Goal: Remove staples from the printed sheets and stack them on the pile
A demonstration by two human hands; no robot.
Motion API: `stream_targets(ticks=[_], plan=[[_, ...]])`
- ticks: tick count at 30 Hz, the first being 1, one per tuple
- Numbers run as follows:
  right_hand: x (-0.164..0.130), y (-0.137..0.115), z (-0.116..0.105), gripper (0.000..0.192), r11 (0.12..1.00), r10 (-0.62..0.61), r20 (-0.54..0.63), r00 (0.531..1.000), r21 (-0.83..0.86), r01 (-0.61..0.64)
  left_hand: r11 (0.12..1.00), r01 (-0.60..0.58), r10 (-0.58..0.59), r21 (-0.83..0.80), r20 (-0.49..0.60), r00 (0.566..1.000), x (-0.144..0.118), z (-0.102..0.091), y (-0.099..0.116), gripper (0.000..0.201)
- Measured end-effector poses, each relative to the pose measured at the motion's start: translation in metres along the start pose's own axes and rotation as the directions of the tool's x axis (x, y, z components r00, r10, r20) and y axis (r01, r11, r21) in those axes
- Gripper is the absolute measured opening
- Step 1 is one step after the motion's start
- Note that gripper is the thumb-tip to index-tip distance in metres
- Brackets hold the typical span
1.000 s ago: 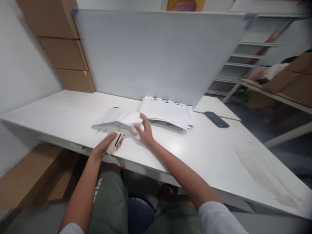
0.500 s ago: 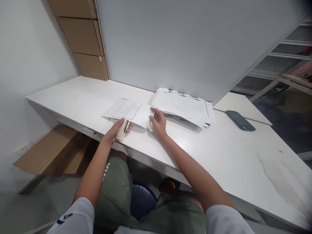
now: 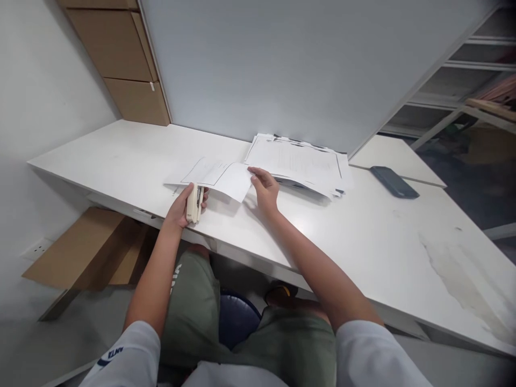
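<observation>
My left hand is closed around a cream stapler, held upright near the table's front edge. The stapler's upper end meets the near edge of some printed paper; whether the paper lies between its jaws I cannot tell. With thumb and fingers, my right hand pinches the right end of that paper, which is lifted and bowed over the table. Just beyond my right hand lies a thick, uneven stack of printed papers.
A dark phone-like object lies on the white table at the right. Cardboard boxes are stacked at the back left against a grey panel. An open cardboard box sits below the table's left side.
My left hand has turned the stapler more upright and brought it up to the paper's near edge. The paper bends more, its right end still in my right hand. The view has shifted slightly.
</observation>
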State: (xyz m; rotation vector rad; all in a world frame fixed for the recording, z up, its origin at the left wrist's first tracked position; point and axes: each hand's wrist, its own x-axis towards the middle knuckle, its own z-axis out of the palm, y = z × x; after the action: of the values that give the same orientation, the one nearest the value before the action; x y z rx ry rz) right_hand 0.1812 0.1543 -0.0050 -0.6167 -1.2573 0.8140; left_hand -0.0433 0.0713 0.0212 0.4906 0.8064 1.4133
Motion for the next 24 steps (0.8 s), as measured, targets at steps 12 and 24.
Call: stream_targets(ticks=[12,24], plan=[[0.015,-0.01,-0.018,0.016,0.982,-0.111,0.037,0.993,-0.152,0.115,1.0,0.03,-0.03,0.003,0.029,0.999,0.002,-0.007,0.005,0.029],[0.016,-0.02,-0.019,0.021,0.92,-0.255,0.097,0.962,-0.282,0.273,0.999,0.012,-0.016,-0.04,-0.098,0.995,0.002,0.005,0.008,0.023]])
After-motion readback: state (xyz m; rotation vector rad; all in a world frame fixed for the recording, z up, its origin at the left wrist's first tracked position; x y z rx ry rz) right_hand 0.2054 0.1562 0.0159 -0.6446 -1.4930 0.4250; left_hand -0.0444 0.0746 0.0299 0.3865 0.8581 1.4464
